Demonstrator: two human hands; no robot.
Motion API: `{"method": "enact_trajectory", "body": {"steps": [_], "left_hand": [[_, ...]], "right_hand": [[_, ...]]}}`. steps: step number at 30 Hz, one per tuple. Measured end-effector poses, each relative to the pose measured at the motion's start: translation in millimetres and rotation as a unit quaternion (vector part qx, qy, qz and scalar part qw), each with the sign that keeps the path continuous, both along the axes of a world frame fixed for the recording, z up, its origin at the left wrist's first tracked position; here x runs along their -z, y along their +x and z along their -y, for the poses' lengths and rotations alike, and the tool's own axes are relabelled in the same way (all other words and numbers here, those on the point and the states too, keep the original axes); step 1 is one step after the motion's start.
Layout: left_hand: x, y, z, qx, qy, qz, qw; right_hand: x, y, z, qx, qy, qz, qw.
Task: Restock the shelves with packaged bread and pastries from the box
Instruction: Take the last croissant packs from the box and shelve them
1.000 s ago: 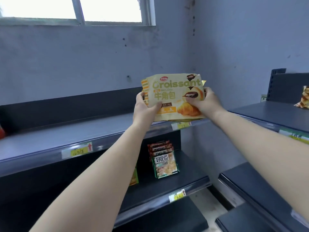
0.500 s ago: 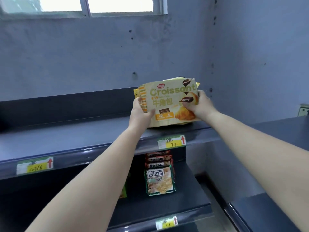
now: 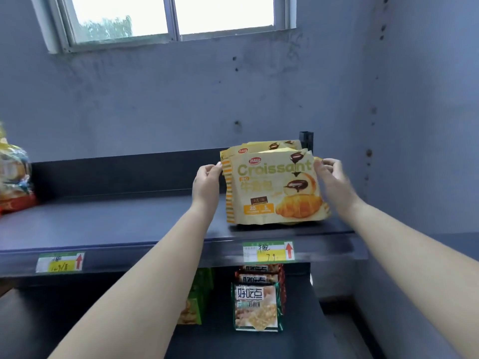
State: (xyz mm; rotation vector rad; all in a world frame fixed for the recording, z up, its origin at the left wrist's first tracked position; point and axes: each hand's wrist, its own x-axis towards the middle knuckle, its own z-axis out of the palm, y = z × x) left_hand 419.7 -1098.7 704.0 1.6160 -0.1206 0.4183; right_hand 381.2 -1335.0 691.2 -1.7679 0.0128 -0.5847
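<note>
Your left hand (image 3: 206,186) pinches the upper left edge of the front croissant pack (image 3: 274,193), thumb and fingertips curled onto the striped border. Your right hand (image 3: 333,181) is at the pack's upper right corner, blurred; its fingers are curled near the edge, but you cannot tell from this view whether they grip it or only touch it. The pack stands upright, leaning back a little, its bottom edge resting on the top shelf (image 3: 129,224) near the shelf's right end, close to the front edge. Just behind it stand more croissant packs (image 3: 272,146) of the same kind, their tops showing above it.

On the shelf's front lip, a price label (image 3: 268,252) sits right below the packs, and a second price label (image 3: 60,262) lies toward the left end. At the far left end of the top shelf is a bagged bread product (image 3: 14,180). On the lower shelf (image 3: 298,340), a row of green-edged cracker packs (image 3: 256,307) stands upright under the croissants, with another green snack pack (image 3: 194,304) just to their left.
</note>
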Motion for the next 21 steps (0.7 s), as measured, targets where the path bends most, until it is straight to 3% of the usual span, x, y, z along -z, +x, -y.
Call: {"method": "enact_trajectory", "body": {"steps": [4,8,13,17,21], "left_hand": [[-17.7,23.2,5.5,0.038,-0.092,-0.074,0.992],[-21.9,47.2,13.4,0.095,-0.092,-0.126,0.983],[-18.2,62.6,23.2,0.186,-0.158,-0.168,0.955],[-19.7,65.1,21.5,0.221,-0.142,-0.170,0.950],[-33.8,48.7,5.5,0.064,-0.026,-0.088,0.994]], "right_hand": [[-14.4,24.2,7.3,0.013,0.056,-0.024,0.998],[-14.6,48.7,10.8,0.007,0.094,-0.059,0.994],[-12.2,55.4,9.8,-0.017,0.085,-0.091,0.992],[-29.1,44.0,5.2,0.084,0.032,0.016,0.996],[-65.4,30.5,-9.3,0.188,-0.155,0.180,0.953]]}}
